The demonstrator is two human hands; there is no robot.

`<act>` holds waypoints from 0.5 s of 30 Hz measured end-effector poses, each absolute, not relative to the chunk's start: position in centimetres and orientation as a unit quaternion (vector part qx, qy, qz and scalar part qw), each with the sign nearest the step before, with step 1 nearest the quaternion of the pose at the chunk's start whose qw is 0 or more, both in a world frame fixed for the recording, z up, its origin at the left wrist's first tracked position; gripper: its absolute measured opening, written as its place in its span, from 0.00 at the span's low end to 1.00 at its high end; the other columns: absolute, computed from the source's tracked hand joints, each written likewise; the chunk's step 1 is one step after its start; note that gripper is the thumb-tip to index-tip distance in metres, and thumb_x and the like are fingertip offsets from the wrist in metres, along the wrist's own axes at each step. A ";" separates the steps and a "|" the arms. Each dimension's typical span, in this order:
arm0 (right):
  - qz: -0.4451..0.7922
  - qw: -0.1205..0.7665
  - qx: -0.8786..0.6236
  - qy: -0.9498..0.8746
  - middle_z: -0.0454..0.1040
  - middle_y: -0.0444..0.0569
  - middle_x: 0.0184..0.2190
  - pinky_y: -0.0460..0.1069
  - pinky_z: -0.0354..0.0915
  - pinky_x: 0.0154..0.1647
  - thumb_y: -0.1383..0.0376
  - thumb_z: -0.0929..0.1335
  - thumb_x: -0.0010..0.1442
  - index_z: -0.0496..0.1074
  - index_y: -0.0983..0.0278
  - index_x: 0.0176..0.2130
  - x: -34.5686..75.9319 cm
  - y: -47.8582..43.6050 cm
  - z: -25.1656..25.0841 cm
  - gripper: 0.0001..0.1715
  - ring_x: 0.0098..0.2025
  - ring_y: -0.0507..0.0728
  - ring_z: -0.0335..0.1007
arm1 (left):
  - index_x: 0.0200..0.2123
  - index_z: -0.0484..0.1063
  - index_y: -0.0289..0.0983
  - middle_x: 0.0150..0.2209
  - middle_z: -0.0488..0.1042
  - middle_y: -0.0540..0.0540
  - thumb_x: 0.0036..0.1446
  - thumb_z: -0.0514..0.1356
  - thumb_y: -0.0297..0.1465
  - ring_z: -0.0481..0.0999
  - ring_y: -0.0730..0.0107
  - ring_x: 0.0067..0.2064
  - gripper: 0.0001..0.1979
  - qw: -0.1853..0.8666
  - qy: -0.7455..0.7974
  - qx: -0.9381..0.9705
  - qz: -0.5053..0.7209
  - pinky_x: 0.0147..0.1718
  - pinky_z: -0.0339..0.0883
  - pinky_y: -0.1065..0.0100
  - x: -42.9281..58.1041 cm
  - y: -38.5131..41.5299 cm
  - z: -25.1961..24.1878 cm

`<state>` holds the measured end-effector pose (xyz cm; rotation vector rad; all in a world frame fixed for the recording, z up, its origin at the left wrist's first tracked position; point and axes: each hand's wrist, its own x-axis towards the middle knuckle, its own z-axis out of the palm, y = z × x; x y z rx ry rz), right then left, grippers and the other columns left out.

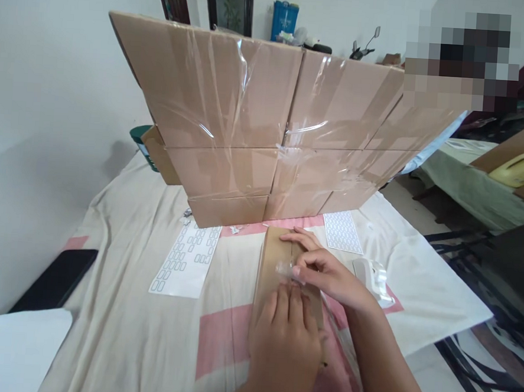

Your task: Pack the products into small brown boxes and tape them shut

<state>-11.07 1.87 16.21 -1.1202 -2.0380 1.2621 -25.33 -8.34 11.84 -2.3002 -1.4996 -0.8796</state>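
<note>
A small closed cardboard box (271, 250) lies lengthwise on the cloth in front of me. My left hand (287, 327) rests on the near half of its top, fingers side by side and pressed down flat, with nothing held. My right hand (328, 274) reaches over the far half from the right. Its thumb and index finger pinch a short piece of clear tape (284, 269) at the top face, while the other fingers stretch out along the box. The underside of the box is hidden.
A wall of stacked, tape-wrapped cardboard boxes (232, 99) stands behind. Sticker sheets lie left (187, 259) and right (343, 232). A white tape dispenser (374, 280) sits right of the hands. A black phone-like slab (57, 281) and white paper (19, 347) lie far left. A person (465, 60) is beyond the boxes.
</note>
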 end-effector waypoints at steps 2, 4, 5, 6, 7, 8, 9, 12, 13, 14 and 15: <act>0.451 0.219 -0.406 -0.764 0.66 0.49 0.66 0.68 0.37 0.76 0.53 0.71 0.65 0.73 0.61 0.24 -11.1 1.9 16.2 0.22 0.77 0.67 0.38 | 0.44 0.81 0.28 0.43 0.84 0.35 0.69 0.58 0.38 0.85 0.53 0.46 0.18 0.131 -0.517 -0.790 -0.302 0.43 0.80 0.58 -25.2 -8.7 12.0; 0.441 0.203 -0.408 -0.773 0.65 0.48 0.67 0.68 0.38 0.76 0.53 0.70 0.66 0.73 0.60 0.24 -11.2 1.9 16.2 0.22 0.77 0.66 0.37 | 0.44 0.80 0.28 0.43 0.84 0.34 0.69 0.56 0.36 0.85 0.53 0.45 0.18 0.130 -0.513 -0.793 -0.302 0.44 0.80 0.58 -25.1 -8.9 11.9; 0.436 0.199 -0.411 -0.775 0.65 0.47 0.67 0.67 0.38 0.76 0.54 0.70 0.67 0.73 0.60 0.24 -11.2 1.9 16.1 0.22 0.77 0.66 0.38 | 0.44 0.80 0.28 0.43 0.84 0.34 0.69 0.56 0.35 0.85 0.53 0.45 0.17 0.129 -0.511 -0.794 -0.303 0.44 0.80 0.58 -25.0 -9.0 11.7; 0.430 0.198 -0.415 -0.777 0.65 0.47 0.67 0.67 0.39 0.76 0.54 0.69 0.67 0.72 0.61 0.24 -11.3 1.8 16.1 0.22 0.77 0.65 0.38 | 0.44 0.80 0.28 0.44 0.84 0.34 0.69 0.56 0.35 0.85 0.53 0.46 0.17 0.127 -0.509 -0.796 -0.302 0.44 0.79 0.57 -25.0 -9.0 11.6; 0.424 0.199 -0.419 -0.778 0.65 0.47 0.67 0.67 0.39 0.76 0.55 0.69 0.68 0.72 0.61 0.24 -11.4 1.8 16.1 0.22 0.77 0.65 0.39 | 0.45 0.79 0.28 0.44 0.84 0.33 0.69 0.56 0.34 0.85 0.52 0.46 0.16 0.124 -0.509 -0.797 -0.301 0.45 0.79 0.57 -24.9 -9.1 11.4; 0.418 0.201 -0.424 -0.778 0.65 0.47 0.67 0.67 0.40 0.76 0.55 0.69 0.68 0.71 0.61 0.24 -11.5 1.7 16.0 0.22 0.76 0.65 0.40 | 0.46 0.79 0.28 0.45 0.83 0.33 0.69 0.56 0.33 0.84 0.52 0.47 0.15 0.121 -0.508 -0.798 -0.300 0.46 0.78 0.56 -24.9 -9.1 11.3; 0.412 0.202 -0.427 -0.779 0.65 0.46 0.66 0.67 0.40 0.76 0.55 0.68 0.68 0.70 0.61 0.24 -11.6 1.6 16.0 0.23 0.76 0.64 0.40 | 0.47 0.78 0.27 0.45 0.83 0.33 0.68 0.57 0.33 0.84 0.51 0.47 0.15 0.118 -0.508 -0.799 -0.300 0.46 0.78 0.56 -24.9 -9.1 11.2; 0.396 0.206 -0.433 -0.783 0.66 0.47 0.66 0.67 0.42 0.75 0.57 0.68 0.68 0.67 0.62 0.22 -11.9 1.5 15.8 0.24 0.75 0.64 0.43 | 0.48 0.78 0.27 0.45 0.83 0.33 0.68 0.59 0.34 0.83 0.51 0.48 0.16 0.108 -0.507 -0.802 -0.295 0.46 0.77 0.55 -24.9 -9.1 11.1; 0.391 0.208 -0.436 -0.784 0.66 0.47 0.65 0.67 0.43 0.75 0.57 0.68 0.68 0.66 0.62 0.22 -12.0 1.4 15.7 0.25 0.75 0.65 0.43 | 0.49 0.78 0.28 0.45 0.83 0.33 0.68 0.59 0.36 0.83 0.51 0.47 0.17 0.104 -0.508 -0.803 -0.294 0.46 0.77 0.55 -25.0 -9.1 11.2; 0.387 0.211 -0.438 -0.783 0.66 0.48 0.65 0.67 0.44 0.74 0.57 0.69 0.67 0.65 0.62 0.21 -12.0 1.4 15.7 0.25 0.75 0.65 0.44 | 0.49 0.77 0.28 0.45 0.83 0.33 0.68 0.60 0.37 0.83 0.51 0.47 0.18 0.102 -0.508 -0.803 -0.293 0.46 0.77 0.54 -25.0 -9.1 11.2; 0.384 0.216 -0.441 -0.782 0.67 0.48 0.65 0.68 0.45 0.74 0.57 0.69 0.66 0.64 0.62 0.21 -12.0 1.4 15.6 0.25 0.75 0.66 0.44 | 0.49 0.77 0.28 0.45 0.83 0.33 0.68 0.60 0.38 0.83 0.51 0.48 0.18 0.100 -0.508 -0.804 -0.292 0.47 0.77 0.54 -25.1 -9.0 11.3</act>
